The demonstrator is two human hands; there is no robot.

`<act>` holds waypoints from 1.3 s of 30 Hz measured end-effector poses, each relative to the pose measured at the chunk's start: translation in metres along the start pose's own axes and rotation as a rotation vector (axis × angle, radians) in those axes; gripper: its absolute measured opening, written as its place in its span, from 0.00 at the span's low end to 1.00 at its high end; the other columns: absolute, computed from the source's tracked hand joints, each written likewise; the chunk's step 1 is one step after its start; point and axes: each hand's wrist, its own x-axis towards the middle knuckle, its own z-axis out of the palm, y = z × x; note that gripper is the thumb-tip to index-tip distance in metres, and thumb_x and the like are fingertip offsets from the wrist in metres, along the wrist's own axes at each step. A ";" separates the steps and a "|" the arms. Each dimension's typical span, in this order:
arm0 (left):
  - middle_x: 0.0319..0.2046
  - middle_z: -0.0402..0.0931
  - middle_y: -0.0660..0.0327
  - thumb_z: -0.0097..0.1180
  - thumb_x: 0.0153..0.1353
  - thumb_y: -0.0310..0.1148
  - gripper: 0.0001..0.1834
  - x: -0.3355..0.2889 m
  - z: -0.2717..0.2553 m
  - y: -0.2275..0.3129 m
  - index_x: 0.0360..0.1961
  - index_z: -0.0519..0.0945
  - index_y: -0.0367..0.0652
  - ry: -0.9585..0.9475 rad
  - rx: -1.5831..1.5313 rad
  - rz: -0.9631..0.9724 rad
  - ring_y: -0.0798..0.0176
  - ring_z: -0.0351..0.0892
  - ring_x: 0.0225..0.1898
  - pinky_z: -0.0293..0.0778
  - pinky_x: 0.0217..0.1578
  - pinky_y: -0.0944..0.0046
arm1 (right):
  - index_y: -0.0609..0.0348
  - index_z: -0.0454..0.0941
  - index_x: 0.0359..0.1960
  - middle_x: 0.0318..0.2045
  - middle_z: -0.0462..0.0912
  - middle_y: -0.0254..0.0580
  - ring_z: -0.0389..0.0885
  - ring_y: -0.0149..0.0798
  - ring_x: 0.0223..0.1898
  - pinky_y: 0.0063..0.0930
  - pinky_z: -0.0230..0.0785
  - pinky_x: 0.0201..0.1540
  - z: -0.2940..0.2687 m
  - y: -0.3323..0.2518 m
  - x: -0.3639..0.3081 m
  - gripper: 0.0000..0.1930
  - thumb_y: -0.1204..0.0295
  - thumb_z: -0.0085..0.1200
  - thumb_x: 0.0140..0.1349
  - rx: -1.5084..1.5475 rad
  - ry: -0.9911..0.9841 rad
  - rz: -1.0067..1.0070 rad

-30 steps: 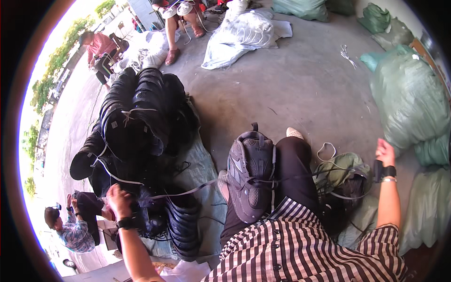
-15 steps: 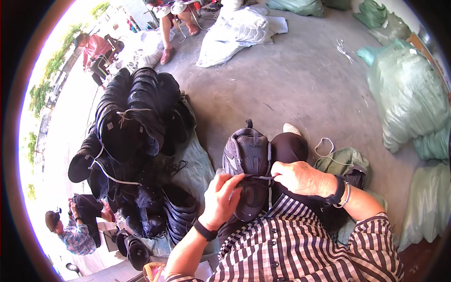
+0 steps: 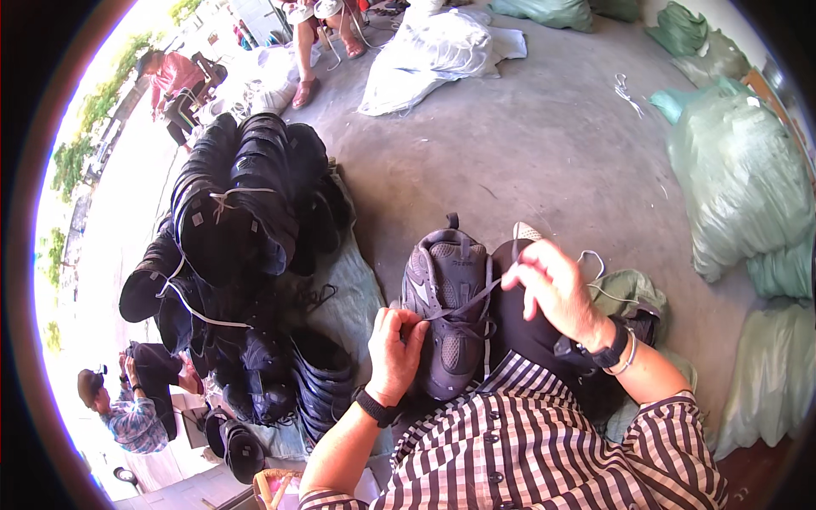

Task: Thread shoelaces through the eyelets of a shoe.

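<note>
A dark grey sneaker lies on my lap, its toe toward me and a heel loop at the far end. Its dark lace runs across the tongue and stretches up to the right. My right hand has that end pinched between thumb and fingers, raised beside the shoe. On the shoe's left side, my left hand is closed with thumb against fingers, where the other part of the lace meets it. The fingertips partly hide what the left hand grips.
Stacked black shoe uppers, tied with white cord, stand on a sheet to the left. Beside my right knee lies a green bag. Large green sacks line the right, and a white sack is ahead. Other people sit at left and far.
My right hand has lifted up and to the right, drawing the lace out at a slant. My left hand has shifted slightly down and left, its fingers more curled.
</note>
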 end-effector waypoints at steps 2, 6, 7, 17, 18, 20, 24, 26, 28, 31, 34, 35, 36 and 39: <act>0.27 0.69 0.58 0.60 0.54 0.22 0.07 0.003 0.000 -0.001 0.31 0.72 0.37 -0.055 0.043 0.000 0.61 0.70 0.26 0.69 0.30 0.66 | 0.64 0.68 0.37 0.26 0.81 0.43 0.77 0.29 0.16 0.21 0.68 0.18 0.006 -0.002 -0.013 0.05 0.75 0.46 0.65 -0.057 -0.262 0.146; 0.26 0.69 0.57 0.59 0.55 0.24 0.07 0.016 -0.001 -0.002 0.30 0.73 0.37 -0.009 -0.126 -0.247 0.59 0.70 0.27 0.68 0.30 0.66 | 0.60 0.68 0.37 0.20 0.77 0.45 0.81 0.38 0.19 0.30 0.71 0.23 0.019 0.006 -0.028 0.05 0.73 0.47 0.64 -0.345 -0.473 0.277; 0.26 0.69 0.57 0.59 0.55 0.24 0.07 0.020 -0.001 -0.002 0.30 0.73 0.37 0.024 -0.133 -0.182 0.59 0.70 0.27 0.68 0.30 0.66 | 0.60 0.68 0.37 0.20 0.77 0.45 0.81 0.38 0.19 0.30 0.71 0.23 0.021 0.009 -0.028 0.05 0.73 0.47 0.64 -0.333 -0.486 0.234; 0.25 0.70 0.70 0.56 0.61 0.30 0.07 0.028 0.007 -0.005 0.32 0.73 0.37 -0.037 -0.193 -0.254 0.76 0.64 0.29 0.65 0.32 0.75 | 0.65 0.77 0.37 0.26 0.79 0.34 0.76 0.25 0.31 0.21 0.69 0.36 0.005 0.009 0.000 0.08 0.74 0.57 0.57 -0.298 -0.624 0.072; 0.25 0.70 0.70 0.56 0.61 0.30 0.07 0.028 0.007 -0.006 0.32 0.73 0.37 -0.016 -0.213 -0.236 0.76 0.64 0.29 0.65 0.32 0.75 | 0.64 0.77 0.35 0.26 0.78 0.32 0.75 0.24 0.30 0.20 0.68 0.35 0.004 0.007 0.003 0.08 0.73 0.59 0.56 -0.265 -0.634 0.139; 0.25 0.70 0.70 0.56 0.61 0.31 0.08 0.027 0.007 -0.008 0.32 0.73 0.38 -0.034 -0.205 -0.246 0.76 0.64 0.28 0.64 0.32 0.75 | 0.62 0.77 0.31 0.25 0.74 0.25 0.71 0.21 0.27 0.18 0.66 0.33 0.005 0.005 0.007 0.08 0.73 0.62 0.53 -0.178 -0.567 0.289; 0.25 0.73 0.64 0.59 0.59 0.31 0.09 0.027 0.007 -0.009 0.31 0.74 0.37 -0.004 -0.224 -0.251 0.71 0.69 0.28 0.69 0.34 0.70 | 0.60 0.74 0.30 0.24 0.71 0.24 0.68 0.21 0.27 0.18 0.64 0.32 0.003 0.000 0.006 0.09 0.75 0.63 0.51 0.053 -0.528 0.473; 0.25 0.73 0.64 0.60 0.58 0.32 0.09 0.027 0.007 -0.008 0.31 0.74 0.37 -0.019 -0.188 -0.270 0.71 0.69 0.28 0.69 0.34 0.70 | 0.60 0.73 0.32 0.25 0.71 0.26 0.69 0.21 0.29 0.18 0.65 0.33 0.004 0.002 0.002 0.09 0.77 0.62 0.51 -0.254 -0.521 0.166; 0.25 0.73 0.64 0.60 0.58 0.31 0.09 0.026 0.007 -0.008 0.31 0.74 0.37 0.005 -0.211 -0.270 0.72 0.69 0.28 0.69 0.34 0.71 | 0.61 0.73 0.32 0.25 0.71 0.27 0.69 0.22 0.29 0.20 0.65 0.33 0.010 0.007 -0.004 0.09 0.77 0.62 0.51 -0.295 -0.430 0.073; 0.25 0.73 0.65 0.61 0.57 0.31 0.09 0.023 0.009 -0.008 0.32 0.74 0.38 0.038 -0.261 -0.294 0.72 0.68 0.28 0.69 0.33 0.72 | 0.64 0.73 0.34 0.27 0.74 0.32 0.71 0.22 0.28 0.20 0.68 0.30 0.017 0.014 -0.006 0.08 0.80 0.58 0.54 -0.429 -0.232 -0.160; 0.26 0.72 0.66 0.62 0.57 0.30 0.10 0.020 0.010 -0.011 0.33 0.73 0.38 0.055 -0.321 -0.314 0.73 0.68 0.28 0.69 0.33 0.73 | 0.66 0.74 0.36 0.26 0.80 0.38 0.73 0.24 0.15 0.15 0.67 0.18 0.020 0.015 -0.006 0.05 0.79 0.53 0.59 -0.069 -0.108 0.144; 0.27 0.72 0.66 0.62 0.57 0.30 0.10 0.020 0.010 -0.012 0.33 0.73 0.38 0.029 -0.303 -0.362 0.74 0.67 0.29 0.69 0.33 0.73 | 0.66 0.74 0.36 0.26 0.80 0.38 0.73 0.24 0.15 0.15 0.67 0.18 0.019 0.013 -0.006 0.05 0.79 0.53 0.59 -0.039 -0.147 0.068; 0.27 0.72 0.66 0.62 0.57 0.30 0.10 0.018 0.010 -0.013 0.33 0.73 0.38 0.046 -0.331 -0.321 0.74 0.67 0.29 0.69 0.33 0.73 | 0.66 0.74 0.36 0.25 0.80 0.38 0.71 0.23 0.15 0.15 0.65 0.17 0.017 0.011 -0.007 0.04 0.78 0.52 0.60 0.088 -0.170 0.175; 0.27 0.71 0.63 0.61 0.57 0.29 0.09 0.017 0.008 -0.013 0.33 0.73 0.38 0.077 -0.276 -0.238 0.70 0.69 0.28 0.69 0.32 0.70 | 0.65 0.75 0.34 0.23 0.79 0.37 0.68 0.20 0.13 0.14 0.60 0.14 0.010 0.004 -0.004 0.05 0.75 0.52 0.62 0.194 -0.282 0.360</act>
